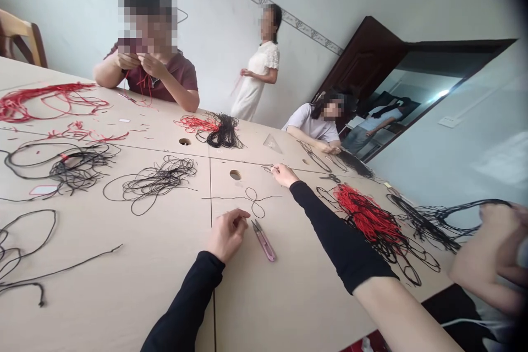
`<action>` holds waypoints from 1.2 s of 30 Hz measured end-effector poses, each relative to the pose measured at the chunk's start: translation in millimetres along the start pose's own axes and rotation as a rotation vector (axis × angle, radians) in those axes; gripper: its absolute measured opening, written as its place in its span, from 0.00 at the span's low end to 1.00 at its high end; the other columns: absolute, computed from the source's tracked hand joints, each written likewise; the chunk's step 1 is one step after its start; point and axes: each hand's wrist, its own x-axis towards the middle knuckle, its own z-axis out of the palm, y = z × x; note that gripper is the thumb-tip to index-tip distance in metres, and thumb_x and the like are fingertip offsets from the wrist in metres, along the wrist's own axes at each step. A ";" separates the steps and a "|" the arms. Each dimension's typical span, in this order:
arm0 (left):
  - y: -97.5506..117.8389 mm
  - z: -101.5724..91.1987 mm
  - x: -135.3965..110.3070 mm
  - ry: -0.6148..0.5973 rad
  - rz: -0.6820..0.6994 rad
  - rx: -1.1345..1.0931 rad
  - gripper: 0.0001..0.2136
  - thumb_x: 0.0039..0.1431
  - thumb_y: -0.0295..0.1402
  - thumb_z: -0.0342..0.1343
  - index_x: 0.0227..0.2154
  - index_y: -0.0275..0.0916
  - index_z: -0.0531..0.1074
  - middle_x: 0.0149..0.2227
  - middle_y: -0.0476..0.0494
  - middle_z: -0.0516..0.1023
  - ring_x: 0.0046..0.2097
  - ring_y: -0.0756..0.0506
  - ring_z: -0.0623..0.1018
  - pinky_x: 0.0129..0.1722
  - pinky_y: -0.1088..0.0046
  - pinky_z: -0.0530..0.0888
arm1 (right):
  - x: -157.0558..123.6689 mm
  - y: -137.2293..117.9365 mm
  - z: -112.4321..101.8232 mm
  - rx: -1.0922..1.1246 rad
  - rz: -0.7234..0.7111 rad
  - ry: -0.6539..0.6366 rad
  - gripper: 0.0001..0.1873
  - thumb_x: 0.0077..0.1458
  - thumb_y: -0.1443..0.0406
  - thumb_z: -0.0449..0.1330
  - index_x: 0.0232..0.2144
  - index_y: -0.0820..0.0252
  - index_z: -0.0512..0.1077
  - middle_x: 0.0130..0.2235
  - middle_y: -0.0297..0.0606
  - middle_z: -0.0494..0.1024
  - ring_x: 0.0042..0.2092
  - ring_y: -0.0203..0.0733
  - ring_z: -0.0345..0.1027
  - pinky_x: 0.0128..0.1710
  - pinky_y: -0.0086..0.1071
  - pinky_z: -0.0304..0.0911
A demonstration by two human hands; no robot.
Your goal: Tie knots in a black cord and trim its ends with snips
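Observation:
My left hand [226,235] rests over the table with its fingers curled in and the fingertips together; whatever they pinch is too small to make out. Just right of it lie pink-handled thread snips [264,242], blades pointing away from me. Beyond that hand a thin black cord [256,209] lies in loops, its ends running out left and right. My right hand [284,175] is stretched farther forward, its fingers closed at some thin dark strands [268,168] on the tabletop. I cannot tell whether it grips them.
Black cord bundles [165,176] and red cords [53,99] spread across the left of the table [136,269]. A red and black bundle [367,209] and black scissors [331,177] lie right, near my forearm. A clear triangle [272,143] lies beyond. Other people sit around the table.

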 end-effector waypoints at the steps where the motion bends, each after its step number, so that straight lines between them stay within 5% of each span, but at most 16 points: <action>1: -0.1 -0.2 -0.2 -0.001 -0.001 -0.001 0.10 0.55 0.28 0.47 0.34 0.35 0.74 0.25 0.44 0.76 0.28 0.46 0.74 0.30 0.70 0.68 | -6.1 4.1 -6.9 0.013 -0.007 0.005 0.17 0.62 0.60 0.55 0.50 0.61 0.68 0.51 0.42 0.71 0.48 0.45 0.69 0.46 0.43 0.68; 9: 0.4 -1.8 -1.6 0.012 0.013 -0.037 0.10 0.53 0.31 0.49 0.33 0.36 0.75 0.25 0.44 0.77 0.28 0.46 0.75 0.30 0.69 0.68 | -50.1 20.6 -65.7 0.116 -0.078 0.021 0.14 0.64 0.60 0.53 0.47 0.59 0.71 0.51 0.41 0.71 0.48 0.43 0.68 0.46 0.38 0.68; 13: 3.9 -2.6 -2.4 0.037 0.016 -0.078 0.10 0.51 0.32 0.50 0.31 0.36 0.75 0.24 0.44 0.77 0.27 0.45 0.75 0.29 0.69 0.69 | -67.7 17.8 -92.6 0.160 -0.115 0.006 0.17 0.61 0.60 0.57 0.50 0.63 0.68 0.50 0.42 0.71 0.47 0.45 0.69 0.45 0.43 0.68; 19: 2.8 -2.4 -2.9 0.040 0.004 -0.104 0.09 0.52 0.33 0.51 0.31 0.36 0.75 0.24 0.44 0.78 0.28 0.44 0.76 0.32 0.67 0.71 | -87.4 5.4 -115.7 0.201 -0.179 -0.090 0.13 0.62 0.59 0.56 0.44 0.61 0.71 0.45 0.40 0.74 0.41 0.40 0.70 0.40 0.35 0.69; 25: 29.6 0.4 -11.3 0.242 0.088 -0.173 0.15 0.57 0.37 0.55 0.47 0.39 0.71 0.50 0.37 0.73 0.48 0.42 0.74 0.43 0.65 0.70 | -116.9 -25.9 -116.7 0.232 -0.283 -0.251 0.18 0.58 0.54 0.57 0.36 0.64 0.75 0.28 0.34 0.73 0.30 0.35 0.65 0.32 0.30 0.60; 29: 61.0 3.2 -12.5 0.130 0.140 -0.335 0.25 0.53 0.38 0.61 0.54 0.42 0.66 0.57 0.37 0.68 0.57 0.40 0.68 0.55 0.61 0.65 | -149.9 -53.9 -115.9 0.301 -0.447 -0.352 0.17 0.59 0.55 0.54 0.37 0.63 0.74 0.33 0.36 0.73 0.33 0.36 0.62 0.34 0.30 0.58; 33: 74.3 2.3 -9.8 -0.148 0.060 -0.483 0.13 0.57 0.41 0.57 0.34 0.35 0.75 0.41 0.37 0.79 0.47 0.40 0.75 0.53 0.59 0.66 | -166.4 -66.3 -116.6 0.324 -0.494 -0.368 0.16 0.60 0.56 0.53 0.35 0.62 0.74 0.28 0.34 0.69 0.29 0.34 0.57 0.29 0.29 0.53; 36: 78.0 0.8 -12.0 -0.141 0.034 -0.664 0.13 0.57 0.42 0.56 0.28 0.37 0.70 0.37 0.39 0.79 0.47 0.41 0.76 0.52 0.59 0.67 | -169.8 -64.9 -114.4 0.345 -0.506 -0.366 0.16 0.61 0.56 0.53 0.34 0.63 0.74 0.26 0.32 0.66 0.27 0.33 0.54 0.28 0.29 0.52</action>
